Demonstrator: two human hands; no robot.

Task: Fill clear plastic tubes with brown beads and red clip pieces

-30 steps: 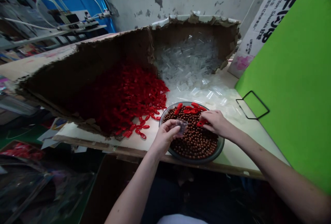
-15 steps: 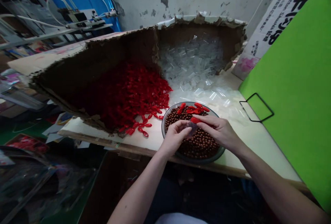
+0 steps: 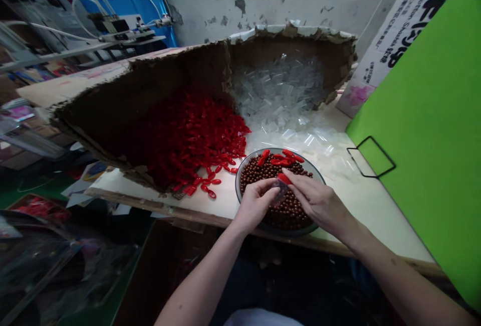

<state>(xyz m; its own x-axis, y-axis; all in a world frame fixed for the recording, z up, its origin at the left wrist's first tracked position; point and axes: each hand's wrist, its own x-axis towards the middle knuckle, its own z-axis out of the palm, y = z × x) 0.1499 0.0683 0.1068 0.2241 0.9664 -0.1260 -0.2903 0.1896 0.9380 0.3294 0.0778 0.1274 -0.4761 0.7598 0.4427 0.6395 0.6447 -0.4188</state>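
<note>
Over a grey bowl point(image 3: 238, 191) of brown beads point(image 3: 289, 215), my two hands meet. My left hand point(image 3: 258, 203) pinches a small clear plastic container point(image 3: 277, 196), whose contents I cannot make out. A red cap point(image 3: 284, 179) is between the fingers of my right hand point(image 3: 314, 196), against the container's upper end; whether it is fully seated I cannot tell. Several more red caps point(image 3: 287, 156) lie on the beads at the bowl's far side.
Left of the bowl, a torn cardboard box point(image 3: 150, 70) holds a heap of red caps point(image 3: 203, 125) that spills onto the table point(image 3: 221, 200). Clear plastic containers point(image 3: 285, 90) are piled in its right part. A green panel point(image 3: 428, 130) with a black wire loop point(image 3: 393, 166) stands at right.
My right hand has turned, bringing the red cap from a sideways position to a tilt over the container's top. My left hand keeps its hold in nearly the same place.
</note>
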